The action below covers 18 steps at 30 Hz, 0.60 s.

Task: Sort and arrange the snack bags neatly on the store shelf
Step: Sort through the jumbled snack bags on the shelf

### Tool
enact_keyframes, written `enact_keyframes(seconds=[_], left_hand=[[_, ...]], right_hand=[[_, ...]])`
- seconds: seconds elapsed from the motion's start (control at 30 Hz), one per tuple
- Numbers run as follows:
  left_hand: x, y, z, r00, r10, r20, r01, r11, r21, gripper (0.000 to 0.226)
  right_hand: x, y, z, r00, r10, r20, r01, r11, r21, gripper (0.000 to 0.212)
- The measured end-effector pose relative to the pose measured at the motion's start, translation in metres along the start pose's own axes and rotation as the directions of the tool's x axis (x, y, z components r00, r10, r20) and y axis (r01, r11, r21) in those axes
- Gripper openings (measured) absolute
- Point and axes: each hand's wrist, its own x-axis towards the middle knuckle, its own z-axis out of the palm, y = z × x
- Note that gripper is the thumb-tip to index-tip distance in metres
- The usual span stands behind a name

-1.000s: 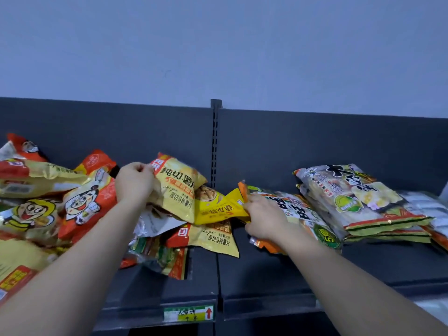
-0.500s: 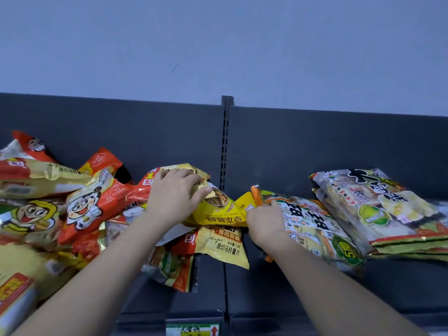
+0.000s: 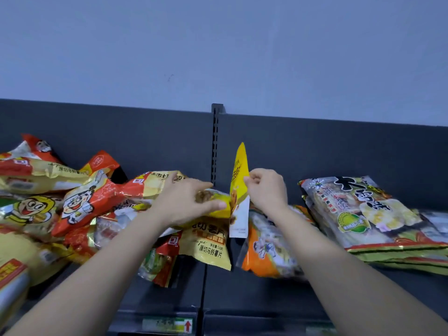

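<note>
While clamping its base in left hand (image 3: 184,204), now stands yellow bag (image 3: 240,166) upright, no longer flat, edge pinched in right hand (image 3: 265,190) grip; singled out for sorting.

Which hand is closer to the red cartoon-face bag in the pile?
Left. The left hand grips the yellow bag a little to the right of the red cartoon-face bag; the right hand pinches that yellow bag's upright edge, farther right.

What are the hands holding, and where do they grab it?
Both hold the small yellow snack bag. The right hand pinches its upright side edge; the left hand grips its lower end between thumb and fingers.
</note>
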Motion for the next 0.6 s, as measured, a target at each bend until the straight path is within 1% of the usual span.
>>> enact_keyframes(seconds=[0.03,0.1,0.13,0.17,0.2,0.23,0.33,0.4,0.43,0.47,0.5,0.53,0.57,0.6], left_hand=[[0.002,0.009,0.007,0.998,-0.012,0.055,0.006,0.993,0.120,0.078],[0.004,0.018,0.019,0.999,-0.032,0.011,0.027,0.952,0.306,0.032],[0.003,0.020,0.023,0.999,-0.049,-0.018,0.053,0.928,0.369,0.022],[0.001,0.021,0.027,0.996,-0.077,-0.036,0.085,0.907,0.413,0.025],[-0.002,0.020,0.029,0.996,-0.087,-0.023,0.089,0.897,0.433,0.030],[-0.004,0.020,0.031,0.997,-0.073,0.011,0.061,0.897,0.437,0.040],[-0.013,0.024,0.033,0.970,-0.067,0.235,-0.055,0.877,0.478,0.075],[-0.017,0.025,0.034,0.934,-0.108,0.340,-0.081,0.863,0.498,0.087],[-0.019,0.025,0.035,0.914,-0.145,0.378,-0.070,0.863,0.500,0.088],[-0.021,0.028,0.034,0.900,-0.180,0.396,-0.046,0.866,0.498,0.079],[-0.023,0.032,0.033,0.910,-0.189,0.369,-0.027,0.861,0.508,0.058],[-0.026,0.037,0.031,0.936,-0.178,0.303,-0.008,0.851,0.526,0.031],[-0.027,0.041,0.029,0.961,-0.186,0.203,0.046,0.835,0.548,0.016],[-0.028,0.045,0.026,0.976,-0.199,0.089,0.116,0.817,0.565,0.018]], right_hand=[[-0.002,-0.003,-0.002,0.999,-0.022,0.037,0.021,0.999,0.048,0.033],[-0.005,-0.005,-0.004,0.996,-0.054,0.073,0.046,0.993,0.111,0.029],[-0.007,-0.005,-0.005,0.995,-0.060,0.073,0.050,0.991,0.127,0.027],[-0.008,-0.003,-0.006,0.996,-0.061,0.069,0.051,0.989,0.135,0.027],[-0.010,0.000,-0.007,0.996,-0.061,0.064,0.051,0.989,0.138,0.028],[-0.011,0.003,-0.007,0.997,-0.056,0.056,0.048,0.990,0.135,0.031],[-0.017,0.009,-0.009,0.998,-0.041,0.056,0.032,0.988,0.149,0.035],[-0.022,0.010,-0.008,0.994,-0.053,0.091,0.038,0.986,0.165,0.025],[-0.025,0.009,-0.007,0.992,-0.059,0.116,0.039,0.985,0.166,0.017],[-0.028,0.009,-0.007,0.988,-0.059,0.144,0.036,0.986,0.160,0.010],[-0.031,0.008,-0.007,0.983,-0.053,0.175,0.027,0.989,0.145,0.005],[-0.033,0.007,-0.007,0.977,-0.041,0.208,0.016,0.992,0.122,0.004],[-0.035,0.007,-0.007,0.971,-0.031,0.236,0.007,0.995,0.100,0.008],[-0.037,0.007,-0.007,0.968,-0.022,0.249,0.000,0.996,0.085,0.014]])
